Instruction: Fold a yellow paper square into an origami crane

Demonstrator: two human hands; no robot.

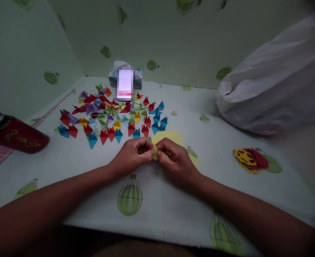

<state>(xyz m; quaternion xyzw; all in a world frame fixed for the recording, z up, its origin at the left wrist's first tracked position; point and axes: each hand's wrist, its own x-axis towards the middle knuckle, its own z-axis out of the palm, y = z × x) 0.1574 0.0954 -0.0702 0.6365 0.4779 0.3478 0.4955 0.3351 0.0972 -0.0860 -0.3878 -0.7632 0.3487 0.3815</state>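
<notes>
A small piece of folded yellow paper [155,152] is pinched between my two hands, low over the table. My left hand [136,151] has thumb and forefinger closed on its left side. On its right side, my right hand [173,153] grips it the same way, and the fingers hide most of the folds. Under and behind my right hand lie flat pale yellow paper sheets [172,135]. Just beyond my hands spread many small folded paper figures [111,134] with pointed tips, in red, blue, yellow, green and purple.
A phone [125,84] with a lit, blurred screen leans on a tissue box [138,79] at the back. A red can [18,134] is at the left. To the right are yellow and red cut-out pieces [249,160] and a white plastic bag [267,89].
</notes>
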